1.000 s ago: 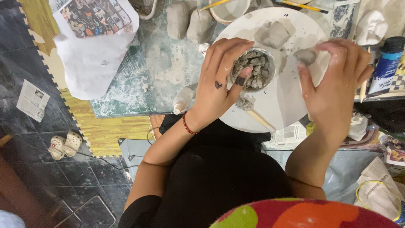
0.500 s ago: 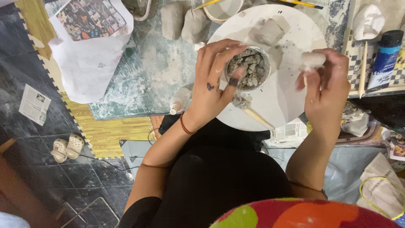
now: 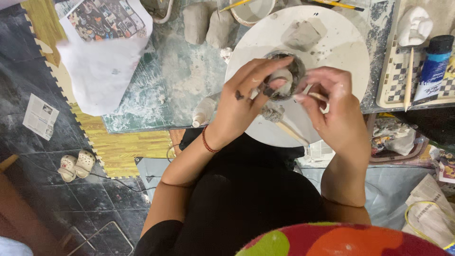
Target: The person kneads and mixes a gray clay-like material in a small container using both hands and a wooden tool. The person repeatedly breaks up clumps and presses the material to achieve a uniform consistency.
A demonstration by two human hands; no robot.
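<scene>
The small round grey clay cup (image 3: 286, 76) stands upright, mouth up, mid-way on the round white board (image 3: 346, 42). The left hand (image 3: 246, 99) curls round its rim; the right hand (image 3: 332, 111) pinches a pale clay bit (image 3: 318, 97).

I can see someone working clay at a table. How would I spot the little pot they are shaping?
Find the big round white board on the table. Near its middle sits the small grey clay pot, with the left hand and right hand closing round it. Unlike the solid clay slab behind it, it is hollow and dark-rimmed.
</scene>
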